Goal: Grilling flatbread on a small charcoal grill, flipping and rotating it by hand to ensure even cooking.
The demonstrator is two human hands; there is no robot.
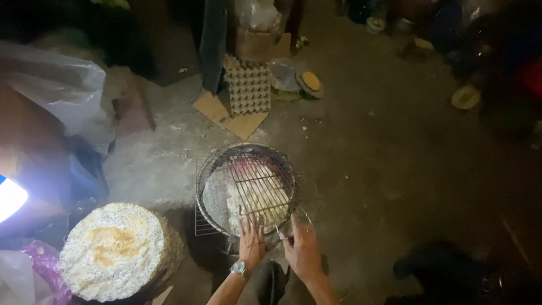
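Note:
A round charcoal stove (247, 189) sits on the concrete floor with a square wire grill rack (255, 189) lying over it; pale ash and a faint red glow show beneath. My left hand (251, 243), with a wristwatch on the wrist, rests fingers spread on the near edge of the rack. Just to its right, my right hand (301, 248) pinches the rack's near right corner or handle. A stack of round, speckled, toasted rice crackers (116, 251) stands at lower left, apart from both hands.
Stacked egg cartons (249, 86) and flat cardboard (226, 116) stand beyond the stove. Plastic bags (59, 90) pile up on the left, and a bright lamp (10, 197) glares at the left edge. Bowls and lids (466, 97) lie at the far right. The surroundings are dark.

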